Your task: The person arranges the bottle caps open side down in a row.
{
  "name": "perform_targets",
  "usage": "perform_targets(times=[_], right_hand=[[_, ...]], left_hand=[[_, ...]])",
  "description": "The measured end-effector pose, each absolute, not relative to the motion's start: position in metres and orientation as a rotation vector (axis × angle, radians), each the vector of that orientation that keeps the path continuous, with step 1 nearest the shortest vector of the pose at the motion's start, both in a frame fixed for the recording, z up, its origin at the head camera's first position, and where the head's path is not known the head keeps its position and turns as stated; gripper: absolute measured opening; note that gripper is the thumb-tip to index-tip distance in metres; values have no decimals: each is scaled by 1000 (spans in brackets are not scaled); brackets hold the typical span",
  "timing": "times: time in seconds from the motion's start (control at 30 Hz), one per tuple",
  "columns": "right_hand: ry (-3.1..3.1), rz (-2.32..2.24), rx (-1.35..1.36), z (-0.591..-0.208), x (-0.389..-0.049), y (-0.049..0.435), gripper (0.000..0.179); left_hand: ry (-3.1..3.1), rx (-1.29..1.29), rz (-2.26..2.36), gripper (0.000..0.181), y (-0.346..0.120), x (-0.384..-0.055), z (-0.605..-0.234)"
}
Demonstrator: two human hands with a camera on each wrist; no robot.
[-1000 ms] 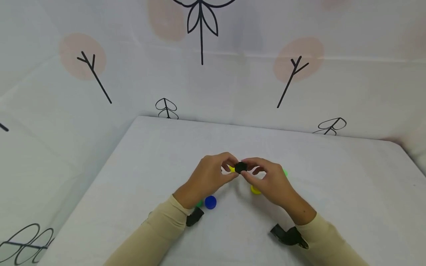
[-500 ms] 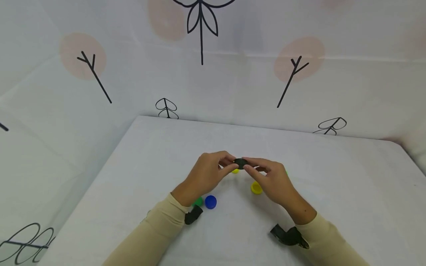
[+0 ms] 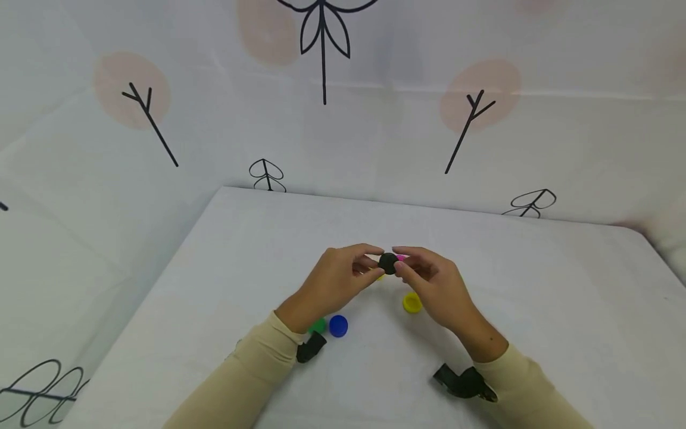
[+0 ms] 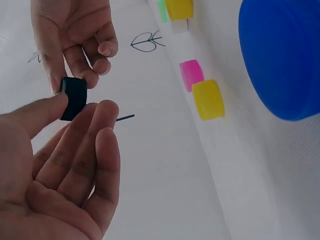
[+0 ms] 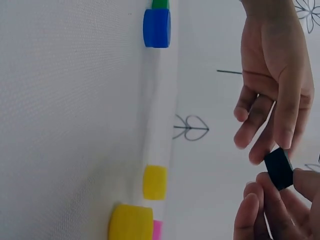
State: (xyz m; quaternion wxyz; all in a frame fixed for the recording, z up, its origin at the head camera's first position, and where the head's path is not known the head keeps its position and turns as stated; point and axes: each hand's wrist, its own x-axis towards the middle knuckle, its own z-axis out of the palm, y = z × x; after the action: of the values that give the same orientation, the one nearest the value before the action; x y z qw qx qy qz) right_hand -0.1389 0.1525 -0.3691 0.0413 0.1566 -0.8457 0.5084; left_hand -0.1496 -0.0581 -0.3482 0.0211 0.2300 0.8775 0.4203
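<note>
A dark, nearly black bottle cap point(image 3: 388, 263) is held above the table between both hands. My left hand point(image 3: 337, 283) pinches it from the left with thumb and fingers. From the other side my right hand point(image 3: 442, 292) holds it, thumb at its edge. In the left wrist view the cap point(image 4: 75, 98) stands edge-on between the fingertips, and the right wrist view shows the cap point(image 5: 279, 168) tilted. Beneath the right hand lies a yellow cap point(image 3: 412, 302). A blue cap point(image 3: 338, 326) and a green cap point(image 3: 318, 325) sit by the left wrist.
Behind the fingers, another yellow cap point(image 4: 208, 100) and a pink cap point(image 4: 192, 75) lie on the white tabletop point(image 3: 257, 238). A light green piece point(image 4: 162, 10) shows at the left wrist view's top edge. Printed white cloth point(image 3: 375, 137) rises behind the table.
The dark cap has turned between the fingertips, from tilted thin to face-on again. The right fingers have spread a little, and a pink cap now shows behind them.
</note>
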Motion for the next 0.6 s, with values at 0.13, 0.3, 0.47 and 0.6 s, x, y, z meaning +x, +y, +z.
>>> perform_targets(times=[0.13, 0.3, 0.47, 0.6], right_hand=[[-2584, 1599, 471, -369, -139, 152, 24], [-2606, 1617, 521, -366, -138, 152, 24], [-2632, 1535, 591, -365, -137, 151, 30], [-2647, 1478, 593, -365, -137, 150, 30]], left_hand=[[2755, 794, 1232, 40, -58, -150, -349], [2782, 835, 1226, 36, -60, -151, -349], [2788, 805, 1214, 34, -62, -152, -349], [2774, 791, 1209, 34, -63, -152, -347]])
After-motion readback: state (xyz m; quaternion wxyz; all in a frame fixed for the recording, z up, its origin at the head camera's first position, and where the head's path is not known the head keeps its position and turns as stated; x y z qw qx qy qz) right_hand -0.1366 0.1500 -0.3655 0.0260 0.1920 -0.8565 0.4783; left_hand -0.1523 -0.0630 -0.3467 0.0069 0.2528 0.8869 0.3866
